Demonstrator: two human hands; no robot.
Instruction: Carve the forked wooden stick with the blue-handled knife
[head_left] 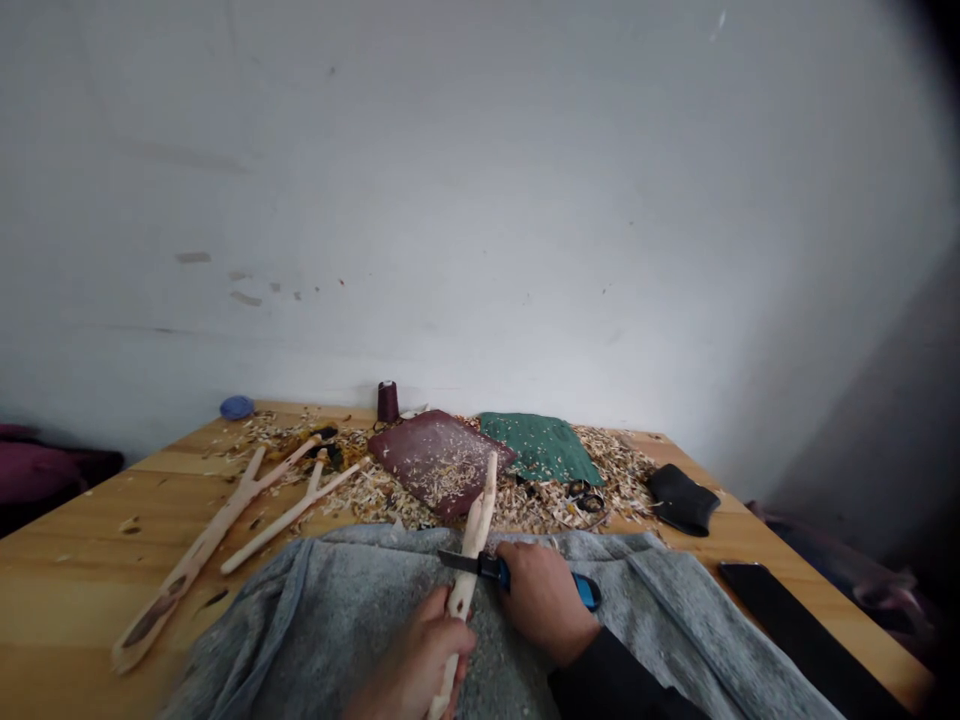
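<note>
My left hand (416, 665) grips a pale peeled wooden stick (474, 530) low down, and the stick rises away from me. My right hand (544, 600) is closed around the blue and black handle of a carving knife (495, 570). The knife's dark blade lies across the stick, touching it just above my left hand. Both hands are over a grey fleece cloth (375, 600) draped across my lap. The lower end of the stick passes behind my left hand and shows again below it.
A pine table (75, 590) holds two forked carved sticks (202, 540), wood shavings (607, 480), a dark red leather pad (427, 460), a green cloth (540, 450), a dark thread spool (388, 402), a blue round object (237, 407), a black pouch (681, 500) and a black strap (802, 640). A white wall stands behind.
</note>
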